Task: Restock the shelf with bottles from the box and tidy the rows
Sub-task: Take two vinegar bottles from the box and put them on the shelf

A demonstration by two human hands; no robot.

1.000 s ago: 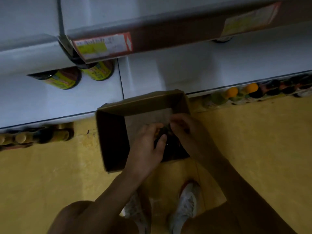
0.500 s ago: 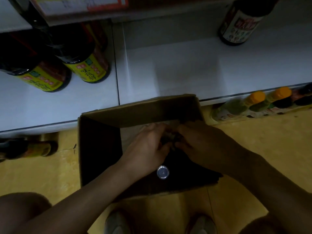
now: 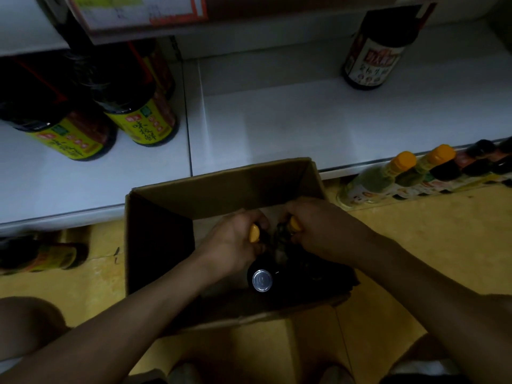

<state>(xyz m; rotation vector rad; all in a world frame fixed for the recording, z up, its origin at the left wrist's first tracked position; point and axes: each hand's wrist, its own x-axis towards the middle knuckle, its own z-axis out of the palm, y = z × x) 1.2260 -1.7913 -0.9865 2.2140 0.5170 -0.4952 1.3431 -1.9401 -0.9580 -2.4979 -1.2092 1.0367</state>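
— Across twelve o'clock, what sits there?
— White shelf (image 3: 304,128), bare mid-span. Yellow-label bottles (image 3: 144,123) stand at ten o'clock, a lone bottle (image 3: 371,62) at one.
— Below it?
— Open box (image 3: 158,245), dead centre on the floor (image 3: 415,259).
— Hands?
— Both are inside the box. Left hand (image 3: 232,245) has its fingers curled round a capped bottle (image 3: 254,233). Right hand (image 3: 324,228), just beside it at three o'clock, clamps a second bottle (image 3: 294,224). Both caps are yellow.
— Anything else in there?
— A silver-top bottle (image 3: 261,279), upright, at six o'clock from the hands.
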